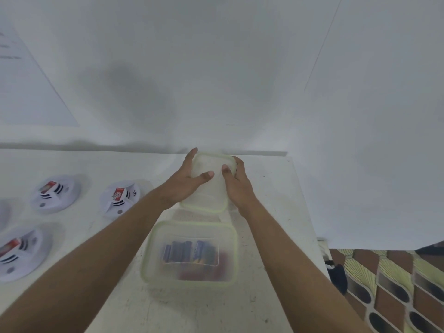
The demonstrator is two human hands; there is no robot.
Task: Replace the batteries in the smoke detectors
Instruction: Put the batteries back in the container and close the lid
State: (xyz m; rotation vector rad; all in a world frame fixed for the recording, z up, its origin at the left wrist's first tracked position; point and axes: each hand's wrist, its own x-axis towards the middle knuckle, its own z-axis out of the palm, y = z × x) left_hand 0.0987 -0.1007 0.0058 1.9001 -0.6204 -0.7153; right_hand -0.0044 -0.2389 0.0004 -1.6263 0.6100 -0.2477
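A clear lidded box with a pale green rim sits on the white table and holds blue batteries and some red ones. Behind it stands a second, smaller clear box. My left hand grips its left side, thumb on the lid. My right hand grips its right side, thumb on top as well. Three white round smoke detectors lie at the left: one at the back, one nearer the middle, one in front.
A white wall rises right behind the table. The table's right edge drops to a patterned tiled floor, where a dark object lies. Part of another white detector shows at the far left edge.
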